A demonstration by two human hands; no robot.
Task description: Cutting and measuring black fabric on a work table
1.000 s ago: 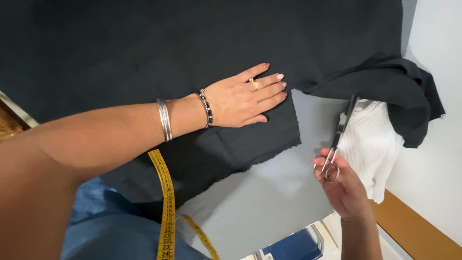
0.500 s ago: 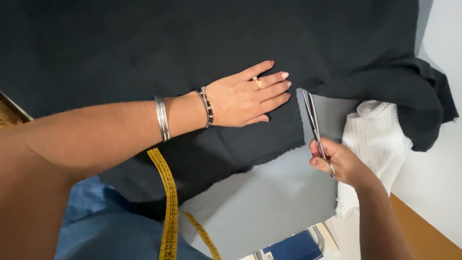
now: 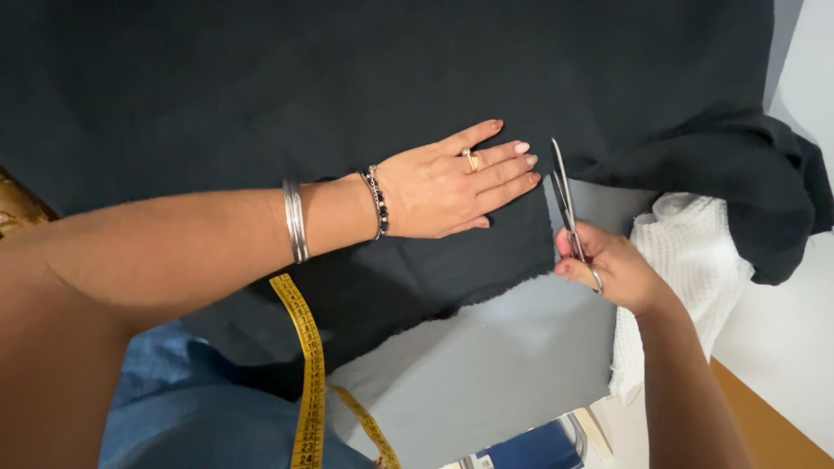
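A large sheet of black fabric (image 3: 261,95) covers most of the grey table (image 3: 486,373). My left hand (image 3: 452,187) lies flat on the cloth, fingers spread and pointing right, close to its cut edge. My right hand (image 3: 608,269) grips a pair of silver scissors (image 3: 565,200). Their blades point away from me and stand slightly apart along the cloth's right edge, just beyond my left fingertips. Silver bangles and a beaded bracelet circle my left wrist, and a ring sits on one finger.
A yellow measuring tape (image 3: 308,382) hangs down in front of my blue clothing. A white waffle-textured cloth (image 3: 686,278) lies at the right under bunched black fabric (image 3: 773,208). A blue object (image 3: 530,452) sits below the table edge, beside a wooden floor (image 3: 764,426).
My right hand has carried the scissors left from beside the white cloth to the black fabric's right edge, blades now pointing away along it. My left hand has stayed flat on the fabric.
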